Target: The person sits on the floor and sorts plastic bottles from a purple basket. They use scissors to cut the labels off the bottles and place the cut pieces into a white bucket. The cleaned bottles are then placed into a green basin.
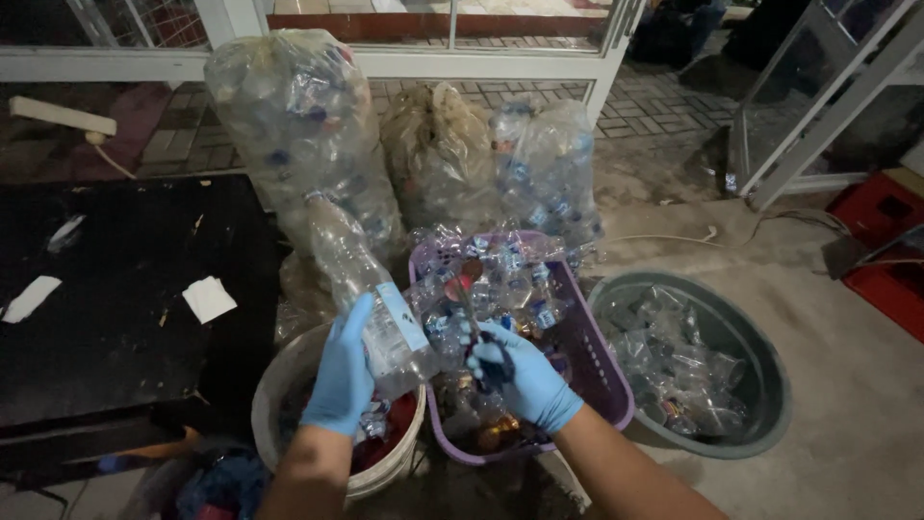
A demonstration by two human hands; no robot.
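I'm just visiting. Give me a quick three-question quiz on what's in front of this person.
1. True or false: the left hand grips a clear plastic bottle.
2. What colour is the basket of bottles? A red, B purple, C yellow.
3. What does the right hand hold?

Key: 1 true. 2 B. 3 A small cutting tool, probably scissors or a knife; too dim to tell which.

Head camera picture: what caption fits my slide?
Gloved left hand holds a clear bottle; right hand grips scissors.
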